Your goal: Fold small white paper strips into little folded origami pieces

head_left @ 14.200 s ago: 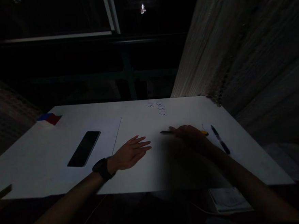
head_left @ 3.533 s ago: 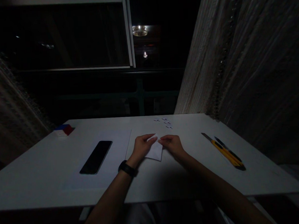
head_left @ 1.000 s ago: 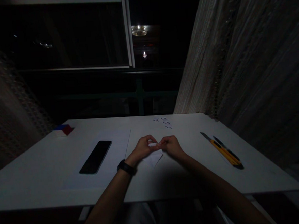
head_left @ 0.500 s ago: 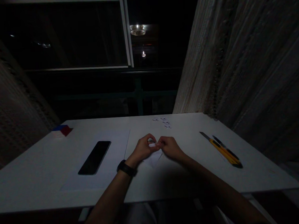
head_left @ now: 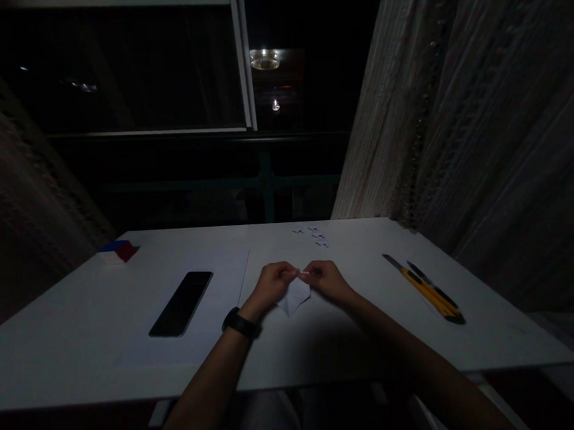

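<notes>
A small folded piece of white paper is pinched between my two hands above the middle of the table, its pointed end toward me. My left hand, with a black watch on the wrist, is closed on the paper's upper left part. Closed on its upper right part is my right hand. The fingertips of both hands nearly meet at the paper's far edge, and the fingers hide that part of the folds.
A black phone lies on a white sheet at left. Farther left sits a red, white and blue cube. Small marked paper pieces lie at the back. A yellow cutter and a dark pen lie right on the white table.
The fingers of my left hand, earlier curved in a ring with a gap, have drawn together at the paper's far edge. The paper has shifted and tilted slightly.
</notes>
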A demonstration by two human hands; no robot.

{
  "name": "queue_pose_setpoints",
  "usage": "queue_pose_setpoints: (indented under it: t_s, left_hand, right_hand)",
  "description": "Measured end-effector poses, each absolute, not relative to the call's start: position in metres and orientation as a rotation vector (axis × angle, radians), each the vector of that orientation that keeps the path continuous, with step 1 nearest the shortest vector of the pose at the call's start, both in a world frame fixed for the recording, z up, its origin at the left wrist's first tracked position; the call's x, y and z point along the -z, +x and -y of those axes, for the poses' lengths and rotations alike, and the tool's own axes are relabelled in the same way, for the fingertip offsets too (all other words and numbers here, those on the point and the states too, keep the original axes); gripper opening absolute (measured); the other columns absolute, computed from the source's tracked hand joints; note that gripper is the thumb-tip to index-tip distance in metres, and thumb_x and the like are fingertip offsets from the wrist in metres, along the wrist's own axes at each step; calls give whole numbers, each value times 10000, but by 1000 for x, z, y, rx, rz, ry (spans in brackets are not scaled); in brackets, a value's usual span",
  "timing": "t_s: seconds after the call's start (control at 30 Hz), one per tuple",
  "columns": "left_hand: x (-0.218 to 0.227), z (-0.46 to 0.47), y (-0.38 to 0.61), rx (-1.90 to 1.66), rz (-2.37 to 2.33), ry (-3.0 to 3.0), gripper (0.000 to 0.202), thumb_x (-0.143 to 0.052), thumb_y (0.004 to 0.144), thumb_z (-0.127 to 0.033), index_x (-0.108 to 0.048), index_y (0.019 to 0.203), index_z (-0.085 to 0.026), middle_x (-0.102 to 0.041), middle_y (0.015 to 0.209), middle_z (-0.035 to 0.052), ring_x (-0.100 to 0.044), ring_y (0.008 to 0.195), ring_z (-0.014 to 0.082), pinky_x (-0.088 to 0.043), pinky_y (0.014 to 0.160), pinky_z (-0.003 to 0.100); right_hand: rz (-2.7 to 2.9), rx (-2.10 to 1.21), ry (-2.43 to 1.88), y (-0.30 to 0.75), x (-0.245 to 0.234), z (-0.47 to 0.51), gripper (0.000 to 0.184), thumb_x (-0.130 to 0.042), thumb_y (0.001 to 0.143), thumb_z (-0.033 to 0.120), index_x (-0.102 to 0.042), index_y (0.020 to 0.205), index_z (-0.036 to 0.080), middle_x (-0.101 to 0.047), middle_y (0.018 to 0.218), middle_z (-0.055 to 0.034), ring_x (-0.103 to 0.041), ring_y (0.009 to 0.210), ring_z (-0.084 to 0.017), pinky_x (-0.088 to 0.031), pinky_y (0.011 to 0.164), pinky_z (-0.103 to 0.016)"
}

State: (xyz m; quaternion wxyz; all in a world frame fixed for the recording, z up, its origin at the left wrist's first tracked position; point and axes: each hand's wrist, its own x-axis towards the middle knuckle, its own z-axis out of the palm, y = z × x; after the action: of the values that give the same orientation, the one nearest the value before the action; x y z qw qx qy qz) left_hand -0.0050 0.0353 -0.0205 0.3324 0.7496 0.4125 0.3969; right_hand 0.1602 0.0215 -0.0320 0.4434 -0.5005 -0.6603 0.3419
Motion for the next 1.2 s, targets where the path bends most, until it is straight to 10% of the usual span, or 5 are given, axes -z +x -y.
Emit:
queue_pose_setpoints:
  t_s: [1.2]
  left_hand:
    - [18,-32,-6,-1089,-1097,1937,310,-588,683,-436,-597,636,-129,-444,491,-40,-352,475,77,-258,452,197]
  right_hand:
    - [1433,-1096,-1259,160,41,-25,333,-734,470,385,-499,436,153,-455,359,40,-370,351,-67,-265,382,-208]
